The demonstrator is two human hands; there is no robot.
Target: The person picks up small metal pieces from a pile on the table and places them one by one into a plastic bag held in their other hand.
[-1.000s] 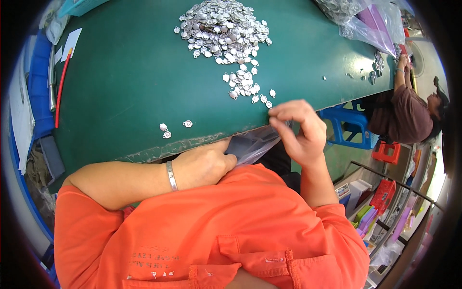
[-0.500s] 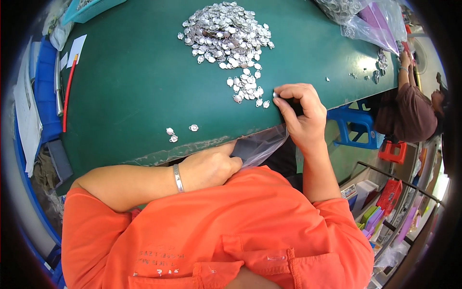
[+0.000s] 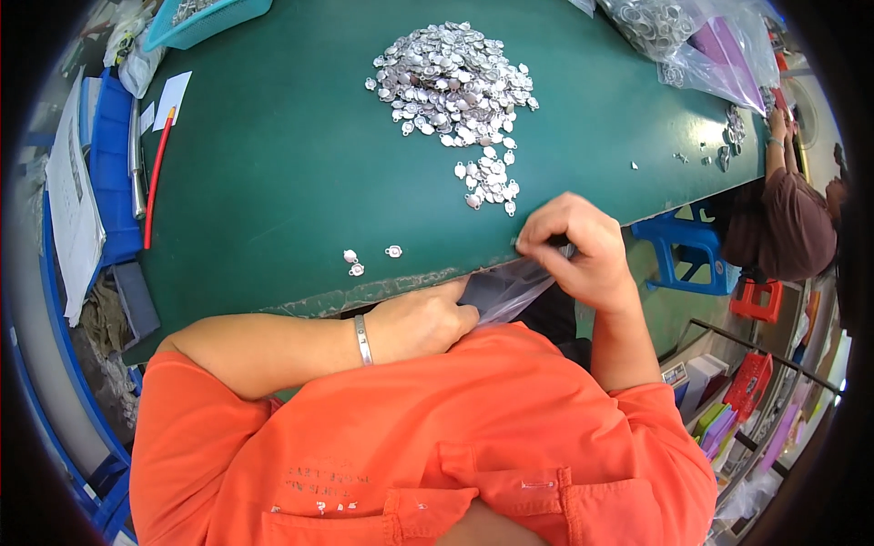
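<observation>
My left hand (image 3: 421, 318) is closed on the edge of a clear plastic bag (image 3: 510, 289), just below the table's front edge. Its fingertips are hidden by the bag and the table. Above the bag's mouth, my right hand (image 3: 578, 247) is bent over with thumb and forefinger pinched together. A small pale bit of a silver metal charm (image 3: 516, 243) shows at these fingertips. Beyond them lies a small cluster of flat silver charms (image 3: 490, 180) with little loops, in front of a large heap (image 3: 455, 82) of the same. A few more loose charms (image 3: 353, 262) lie near the edge at left.
The green table (image 3: 273, 164) carries a turquoise basket (image 3: 196, 27) at far left and a red pencil (image 3: 159, 177) beside a blue tray (image 3: 116, 164). Bags of metal parts (image 3: 651, 32) lie at far right. A person in brown (image 3: 783, 218) works past a blue stool (image 3: 689, 250).
My right hand has come down and nearer the bag's mouth, turning its knuckles upward, from beside the small cluster. My left hand keeps its hold on the bag. The whole view has shifted slightly.
</observation>
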